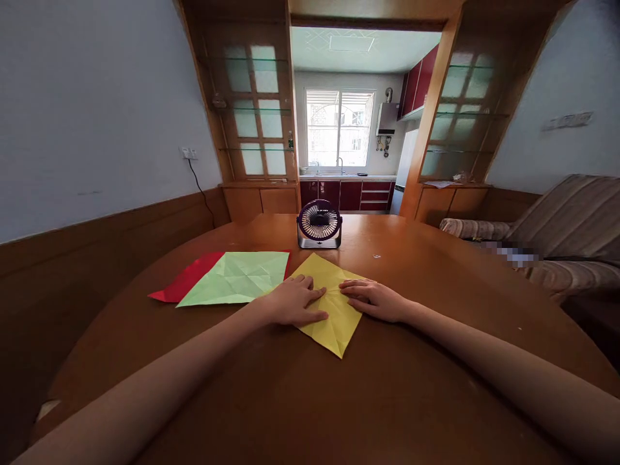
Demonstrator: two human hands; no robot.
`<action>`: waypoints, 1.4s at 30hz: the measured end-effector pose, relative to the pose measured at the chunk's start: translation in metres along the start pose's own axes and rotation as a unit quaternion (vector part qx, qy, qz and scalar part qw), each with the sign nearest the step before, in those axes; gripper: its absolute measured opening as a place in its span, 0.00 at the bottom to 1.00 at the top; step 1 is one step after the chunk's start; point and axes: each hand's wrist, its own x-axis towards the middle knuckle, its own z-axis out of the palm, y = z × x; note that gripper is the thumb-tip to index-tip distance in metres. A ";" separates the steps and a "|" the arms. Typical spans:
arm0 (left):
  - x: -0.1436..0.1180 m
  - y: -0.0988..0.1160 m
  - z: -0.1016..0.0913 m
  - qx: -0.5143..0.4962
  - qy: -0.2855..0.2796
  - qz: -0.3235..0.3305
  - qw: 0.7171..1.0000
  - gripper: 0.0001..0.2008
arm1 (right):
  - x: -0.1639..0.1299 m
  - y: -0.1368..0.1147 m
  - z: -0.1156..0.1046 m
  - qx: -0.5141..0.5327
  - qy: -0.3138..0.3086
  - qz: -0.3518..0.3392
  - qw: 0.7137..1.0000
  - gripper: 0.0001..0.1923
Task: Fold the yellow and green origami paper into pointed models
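A yellow paper square (331,316) lies on the round wooden table (300,400), turned like a diamond with creases across it. My left hand (293,301) rests flat on its left half, fingers spread and pointing right. My right hand (372,299) presses flat on its right edge, fingers pointing left toward the other hand. Neither hand grips anything. A creased light green sheet (237,278) lies to the left, overlapping a red sheet (186,279) beneath it.
A small dark purple desk fan (319,224) stands at the table's far side, behind the yellow paper. A striped sofa (557,232) is on the right. A wall with wood panelling runs along the left. A kitchen opens beyond.
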 end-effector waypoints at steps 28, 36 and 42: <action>-0.008 -0.007 0.023 0.036 0.085 0.021 0.996 0.28 | 0.014 -0.018 0.005 -0.088 -0.032 0.001 0.996 0.22; -0.008 -0.004 0.020 0.044 0.077 0.018 0.996 0.27 | 0.014 -0.022 0.009 -0.085 -0.030 0.022 0.996 0.24; -0.005 0.000 0.019 0.065 0.069 0.016 0.995 0.27 | 0.013 -0.023 0.010 -0.068 -0.020 0.033 0.997 0.24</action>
